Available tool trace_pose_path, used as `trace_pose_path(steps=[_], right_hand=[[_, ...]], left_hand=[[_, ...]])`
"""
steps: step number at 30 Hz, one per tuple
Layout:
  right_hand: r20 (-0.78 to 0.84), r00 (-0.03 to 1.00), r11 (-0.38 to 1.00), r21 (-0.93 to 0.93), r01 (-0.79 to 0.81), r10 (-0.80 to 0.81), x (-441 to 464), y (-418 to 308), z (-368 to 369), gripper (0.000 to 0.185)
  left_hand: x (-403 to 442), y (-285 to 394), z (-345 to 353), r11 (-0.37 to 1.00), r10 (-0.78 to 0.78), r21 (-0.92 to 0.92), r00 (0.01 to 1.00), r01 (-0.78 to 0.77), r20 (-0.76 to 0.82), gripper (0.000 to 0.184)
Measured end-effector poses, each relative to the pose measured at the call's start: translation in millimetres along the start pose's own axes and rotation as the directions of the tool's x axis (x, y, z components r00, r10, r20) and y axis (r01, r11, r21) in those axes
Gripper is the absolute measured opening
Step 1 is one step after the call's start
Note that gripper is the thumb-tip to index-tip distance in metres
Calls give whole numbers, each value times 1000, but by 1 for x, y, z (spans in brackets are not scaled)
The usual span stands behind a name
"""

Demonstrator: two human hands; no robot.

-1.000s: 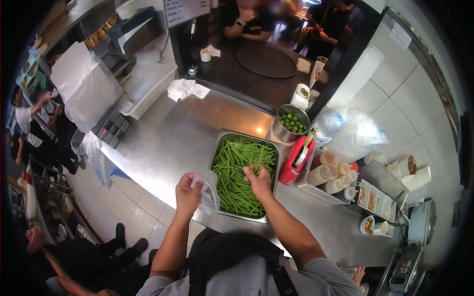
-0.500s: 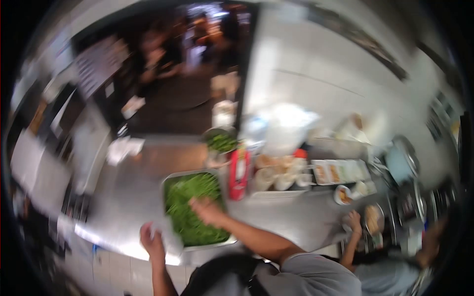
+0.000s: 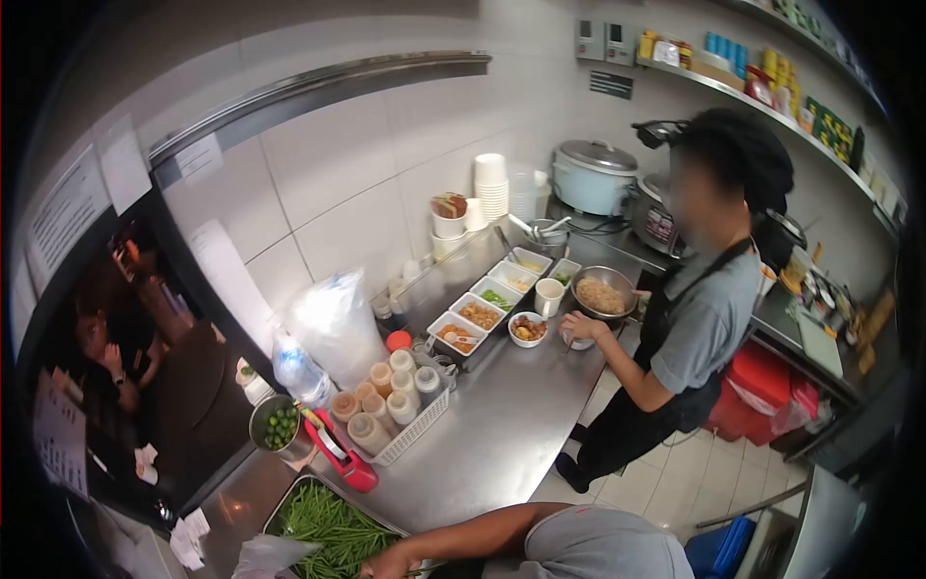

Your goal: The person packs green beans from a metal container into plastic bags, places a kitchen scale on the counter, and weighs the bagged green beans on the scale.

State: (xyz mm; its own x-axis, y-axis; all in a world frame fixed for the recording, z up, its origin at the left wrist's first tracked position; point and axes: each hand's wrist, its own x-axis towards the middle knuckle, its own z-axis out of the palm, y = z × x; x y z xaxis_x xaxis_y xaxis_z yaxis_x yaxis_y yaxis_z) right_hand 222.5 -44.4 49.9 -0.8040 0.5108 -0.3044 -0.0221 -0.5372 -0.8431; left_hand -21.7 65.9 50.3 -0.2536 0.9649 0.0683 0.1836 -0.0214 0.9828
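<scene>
Only 1 of the worker's own hands shows from here; the right hand (image 3: 391,562) is low at the bottom edge of view, reaching to the green beans (image 3: 328,521); they lie heaped in a metal tray (image 3: 384,522) on the steel counter (image 3: 487,463). Its fingertips are hidden, so I cannot tell whether they are open or closed on a few beans; the left hand is out of sight, and its fingers' state with it. A clear plastic bag (image 3: 270,557) sits across the left part of the tray; what holds it up I cannot see.

The step in hand, as I judge it, is handling the beans with the right hand; from here, a sound move calls for fingers gathered around a bunch, and for care at the tray's rim and the thin plastic.

Just beyond the tray stands a red tape dispenser (image 3: 361,473); a metal pot of green limes (image 3: 280,427) is beside it, and a white basket (image 3: 413,431) of squeeze bottles is near. Further along, 1 co-worker (image 3: 709,299) stands at the counter, with 1 hand (image 3: 585,328) at a small white cup; that hand is well apart from the beans.
</scene>
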Motion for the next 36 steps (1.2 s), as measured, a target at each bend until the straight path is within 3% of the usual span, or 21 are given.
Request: trace_pose_path(steps=[1, 2, 4, 7, 11, 13, 15, 17, 18, 20, 23, 29, 36], right_hand=[[-10, 1000, 1000, 21, 5, -5, 2, 2, 1, 36], [-27, 1000, 1000, 21, 16, -15, 3, 4, 2, 36], [-54, 996, 996, 38, 76, -74, 8, 11, 4, 35], [-74, 993, 996, 10, 89, -88, 18, 13, 5, 34], [-158, 987, 999, 39, 26, -19, 22, 9, 14, 33], [-157, 987, 989, 146, -4, 28, 39, 24, 7, 33], [-153, 983, 991, 106, -82, 98, 44, 25, 3, 32], [-314, 940, 986, 139, -93, 133, 42, 19, 13, 30], [-317, 938, 985, 140, -99, 139, 46, 21, 13, 30], [-439, 898, 1000, -8, 9, -12, 56, 27, 12, 24], [-476, 878, 998, 2, -58, 52, 52, 10, 26, 19], [-346, 935, 992, 120, -40, 80, 73, 27, 16, 20], [-417, 904, 995, 81, -65, 93, 84, 35, 24, 22]], left_hand=[[5, -2, 5, 948, 319, -82, 915, -309, 247, 37], [3, -9, 11, 931, 346, -16, 872, -363, 348, 37], [-17, 5, 35, 938, 257, 108, 867, -331, 427, 36], [-26, 6, 53, 937, 215, 140, 845, -320, 489, 36], [-26, 0, 61, 940, 194, 139, 824, -311, 533, 35], [-25, -3, 61, 942, 178, 146, 819, -302, 545, 35], [-24, -7, 60, 944, 164, 150, 813, -294, 559, 35], [-23, -10, 59, 944, 154, 156, 805, -291, 573, 35], [-21, -12, 58, 945, 148, 157, 804, -287, 575, 35], [-20, -15, 55, 946, 137, 163, 802, -279, 581, 34], [-18, -19, 52, 946, 123, 171, 794, -275, 595, 34], [-16, -24, 48, 944, 107, 184, 782, -273, 614, 33], [-15, -31, 38, 944, 87, 199, 779, -264, 621, 32]])
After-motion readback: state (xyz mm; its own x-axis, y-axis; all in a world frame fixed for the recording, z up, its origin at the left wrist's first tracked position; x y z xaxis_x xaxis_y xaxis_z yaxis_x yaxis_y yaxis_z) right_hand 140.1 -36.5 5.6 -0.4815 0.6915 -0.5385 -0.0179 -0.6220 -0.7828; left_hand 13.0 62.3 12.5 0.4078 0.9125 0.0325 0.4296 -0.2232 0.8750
